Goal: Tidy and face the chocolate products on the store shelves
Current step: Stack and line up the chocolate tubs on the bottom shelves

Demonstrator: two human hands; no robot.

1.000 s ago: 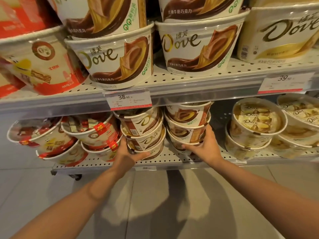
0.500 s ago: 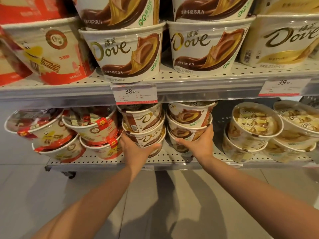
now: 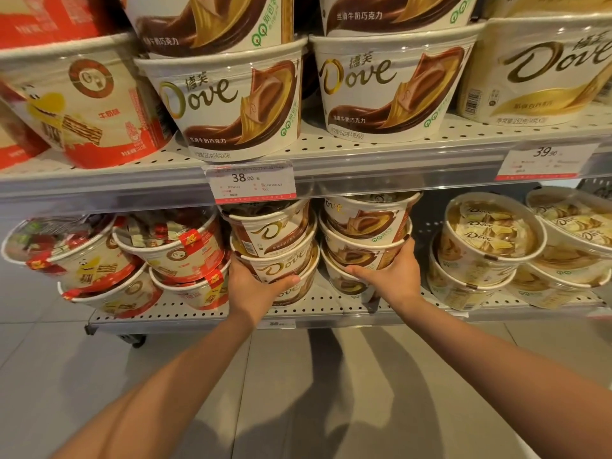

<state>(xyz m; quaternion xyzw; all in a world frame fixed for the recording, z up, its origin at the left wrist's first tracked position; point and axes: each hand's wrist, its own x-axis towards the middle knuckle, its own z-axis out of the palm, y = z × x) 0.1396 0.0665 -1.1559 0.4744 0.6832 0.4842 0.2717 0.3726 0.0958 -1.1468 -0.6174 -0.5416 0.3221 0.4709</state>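
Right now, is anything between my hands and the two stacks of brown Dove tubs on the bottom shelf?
Nothing visible. The left hand already grips the middle tub of the left stack, and the right hand grips the middle tub of the right stack. The price tag hangs above, clear of both.

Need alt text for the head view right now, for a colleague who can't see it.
Both hands reach to the lower shelf: the left hand grips the middle tub of a brown Dove stack, the right hand grips the neighbouring brown Dove stack. Red wafer tubs sit left, pale Dove tubs right.
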